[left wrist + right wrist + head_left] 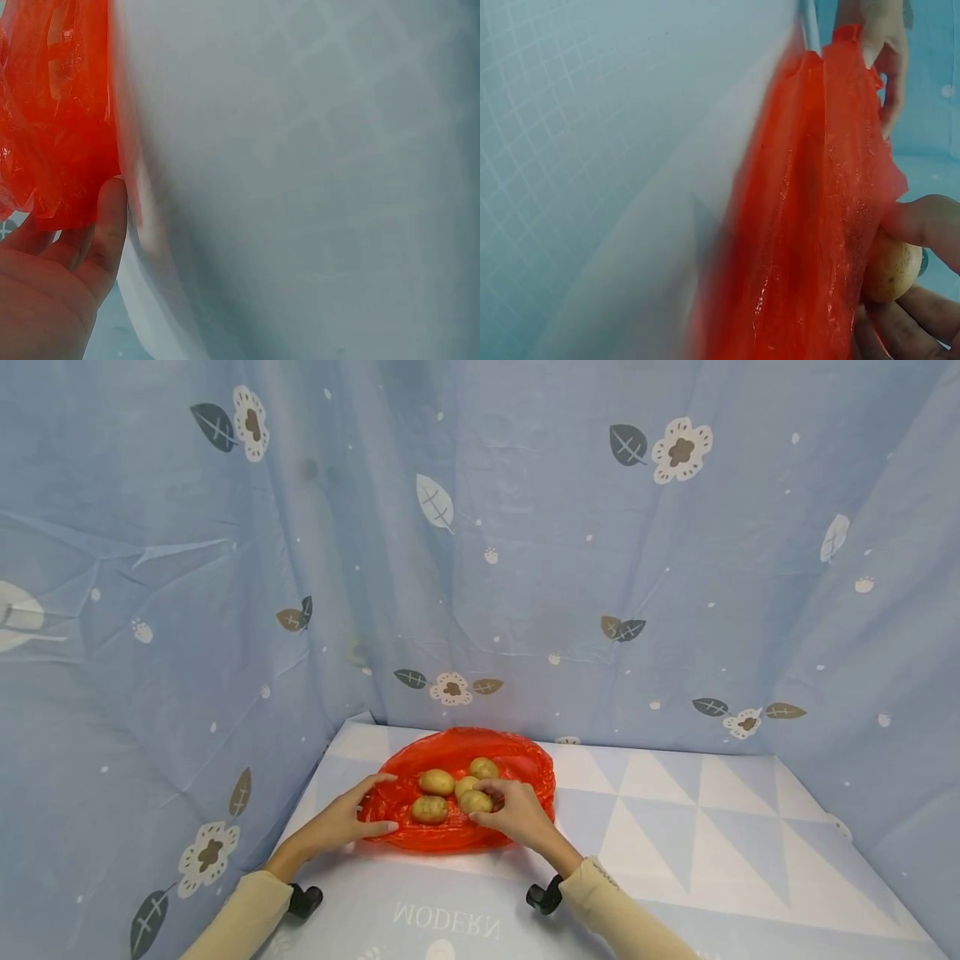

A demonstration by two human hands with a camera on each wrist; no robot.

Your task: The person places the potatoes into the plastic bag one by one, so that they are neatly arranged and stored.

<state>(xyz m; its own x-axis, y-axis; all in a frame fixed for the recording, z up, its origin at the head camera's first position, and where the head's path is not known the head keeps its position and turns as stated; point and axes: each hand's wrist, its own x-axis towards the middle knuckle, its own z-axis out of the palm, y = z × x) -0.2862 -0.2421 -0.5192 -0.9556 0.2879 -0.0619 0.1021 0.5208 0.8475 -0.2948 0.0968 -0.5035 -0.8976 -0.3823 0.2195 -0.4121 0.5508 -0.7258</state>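
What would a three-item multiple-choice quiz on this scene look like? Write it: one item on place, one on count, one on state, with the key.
1. Where do the potatoes lie?
A. On the red plastic bag
B. On the bare table
C. In a basket

2. How many potatoes show in the head view?
A. Two
B. Five
C. Eight

3. What is the right hand doing?
A. Lying flat away from the bag
B. Gripping a potato with curled fingers
C. Holding a knife

Key:
1 A, all the potatoes sit on the red bag, which lies on the table.
2 B, five potatoes can be counted on the bag.
3 B, the fingers curl round one potato, as the right wrist view also shows, while the left hand holds the bag's edge between thumb and fingers.
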